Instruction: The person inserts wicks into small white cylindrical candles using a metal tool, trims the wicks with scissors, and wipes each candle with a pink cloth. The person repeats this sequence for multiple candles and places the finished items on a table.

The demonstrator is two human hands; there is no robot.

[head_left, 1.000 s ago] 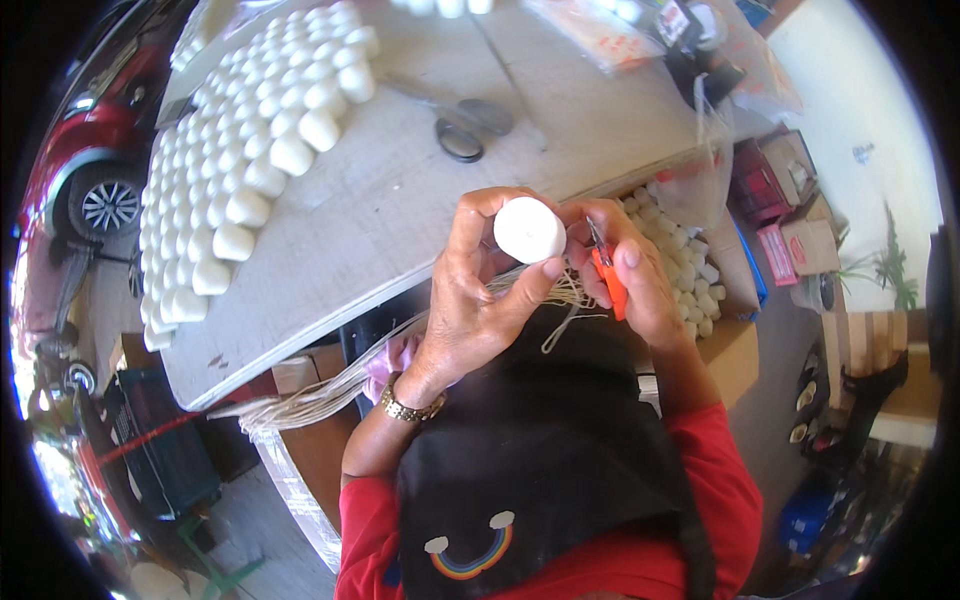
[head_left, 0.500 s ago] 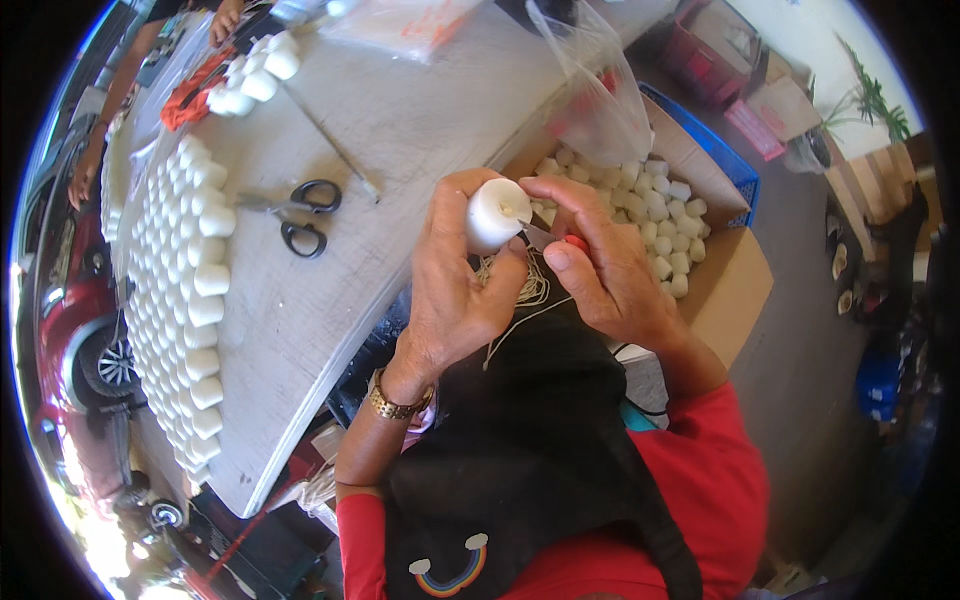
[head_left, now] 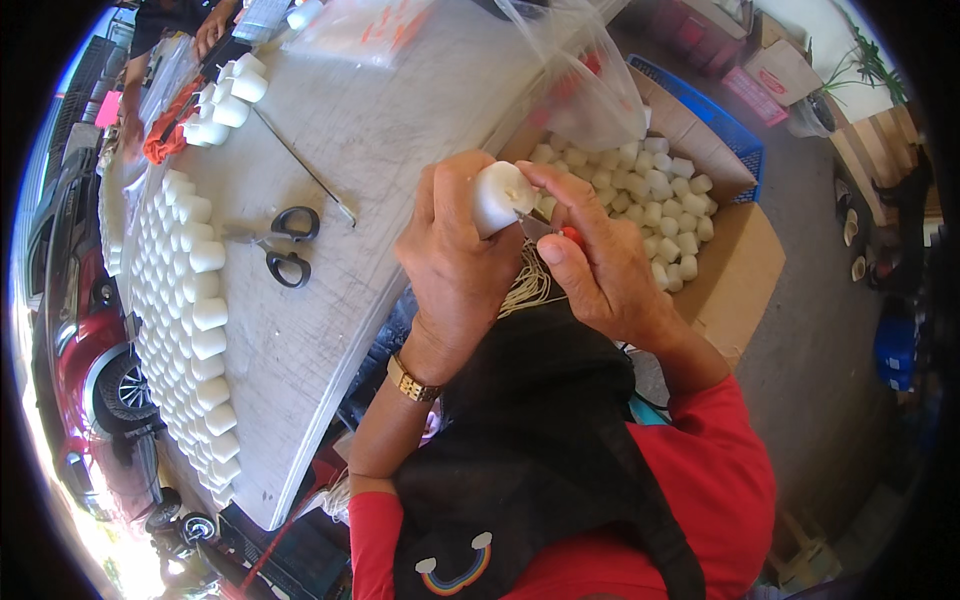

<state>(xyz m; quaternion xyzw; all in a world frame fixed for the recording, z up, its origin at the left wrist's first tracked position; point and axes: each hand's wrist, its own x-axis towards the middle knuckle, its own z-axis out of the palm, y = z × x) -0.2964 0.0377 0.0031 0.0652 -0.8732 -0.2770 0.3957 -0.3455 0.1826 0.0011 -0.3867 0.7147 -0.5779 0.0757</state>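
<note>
Pale gray table top [head_left: 300, 350], scuffed and scratchy, slants across the middle. Closest is a black apron [head_left: 520, 400] with a little rainbow [head_left: 482, 563] on it, worn over a red shirt [head_left: 715, 480]. A gold watch band [head_left: 410, 380] goes around the left wrist. Just past the apron, the left hand [head_left: 455, 250] curls its fingers around a short white candle [head_left: 493, 200]. The candle is up in the air near the table's edge, and one flat end faces the right hand [head_left: 612, 270]. The right hand grips a small knife [head_left: 538, 227] with a red handle. Its blade is right at the rim of that flat end, but I cannot tell if it is cutting in. Thin cream strings [head_left: 525, 285] show below the hands. On the right, a cardboard box [head_left: 745, 280] holds a big pile of loose candles [head_left: 650, 190], with a blue crate [head_left: 735, 135] behind it. On the table lie scissors [head_left: 270, 242] with black handles, then a long, thin rod [head_left: 302, 163]. Rows of white candles [head_left: 205, 345] stand close together along the left side. Farther up, another person's hand [head_left: 213, 28] is by the table. Way off to the left is a red car [head_left: 95, 345].
</note>
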